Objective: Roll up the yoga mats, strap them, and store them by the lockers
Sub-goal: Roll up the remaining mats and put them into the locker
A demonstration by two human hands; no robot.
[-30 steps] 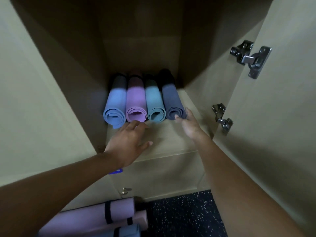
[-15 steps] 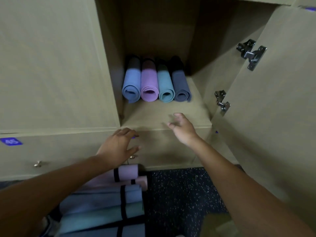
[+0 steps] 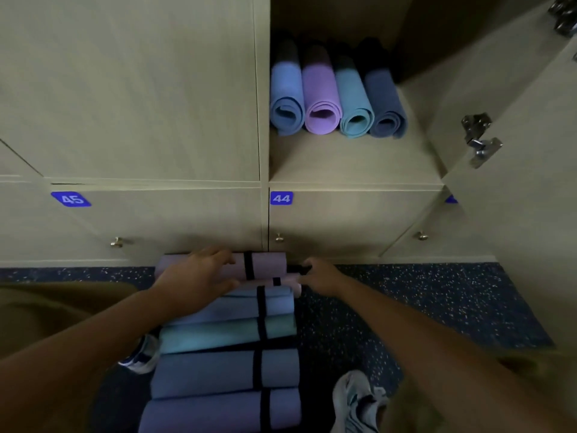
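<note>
Left hand (image 3: 199, 276) seemingly rests on purple mat (image 3: 265, 266).

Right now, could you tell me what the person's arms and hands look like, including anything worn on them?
Both forearms are bare up to the frame edge: no sleeves show. The left hand and right hand wear no gloves, and no watch, bracelet or ring is visible, though the picture is dim and slightly blurred.

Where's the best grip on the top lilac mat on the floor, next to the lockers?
Mid-length on the lilac mat, coming from above. It lies sideways on the stack; its black strap keeps it rolled. The left hand already rests there.
</note>
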